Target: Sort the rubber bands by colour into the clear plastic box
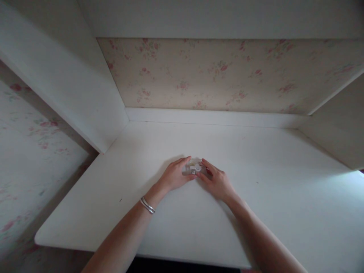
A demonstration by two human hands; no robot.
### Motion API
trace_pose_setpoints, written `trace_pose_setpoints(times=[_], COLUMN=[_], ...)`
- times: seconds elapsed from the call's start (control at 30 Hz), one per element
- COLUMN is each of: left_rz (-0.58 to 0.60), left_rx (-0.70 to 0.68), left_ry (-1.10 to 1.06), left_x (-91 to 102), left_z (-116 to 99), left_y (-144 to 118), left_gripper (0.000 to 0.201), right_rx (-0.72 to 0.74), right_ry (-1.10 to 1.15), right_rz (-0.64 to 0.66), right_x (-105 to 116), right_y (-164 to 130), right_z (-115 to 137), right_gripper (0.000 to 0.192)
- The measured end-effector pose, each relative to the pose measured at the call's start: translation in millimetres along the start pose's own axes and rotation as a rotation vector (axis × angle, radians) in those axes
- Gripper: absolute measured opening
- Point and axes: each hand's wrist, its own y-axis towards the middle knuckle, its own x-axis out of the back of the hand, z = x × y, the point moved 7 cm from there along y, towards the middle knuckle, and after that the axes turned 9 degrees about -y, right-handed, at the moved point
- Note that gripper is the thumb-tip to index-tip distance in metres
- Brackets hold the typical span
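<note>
While both rest mid-tabletop [256,178], I see left hand [175,175] & right hand [216,182] pinching a small clear plastic piece [194,168]. Bracelet [147,205] on left wrist.

My hands: two, the left hand [174,175] and the right hand [216,182]
Small clear plastic piece [194,168] between my fingers: one
Bangles [147,205] on my left wrist: two thin silver ones
Tabletop [270,178]: one, white
Flowered wall panel [227,72] behind: one

small clear plastic case [194,168] | pale part inside | flat on white desk [170,220]
</note>
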Motion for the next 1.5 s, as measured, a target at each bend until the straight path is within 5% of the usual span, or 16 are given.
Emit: trace_pose_setpoints(times=[0.23,0.5,0.9,1.13,1.27,1.5], left_rz=[0.007,0.005,0.03,-0.039,-0.043,-0.036], left_rx=[-0.043,-0.041,-0.084,-0.134,-0.142,-0.137], left_ry=[0.055,0.19,0.276,0.245,0.219,0.232], left_x=[-0.5,-3.8,-10.1,-10.2,-13.4,-12.3], left_z=[-1,-6,-5,-17,-19,-14], left_y=[-2,-5,-6,-7,-9,-9], left_gripper=[0.071,0.095,0.089,0.086,0.08,0.036], right_rx=[-0.026,-0.123,0.025,-0.055,-0.117,-0.314], right_ry=[0.077,0.055,-0.131,-0.096,-0.003,-0.063], right_rz=[-0.006,-0.108,-0.08,-0.071,-0.159,-0.445], right_x=[3,17,6,17,35,95], right_y=[-3,-4,-9,-10,-4,8], right_z=[2,-2,23,29,3,-94], right_gripper=[0.05,0.045,0.073,0.056,0.049,0.054])
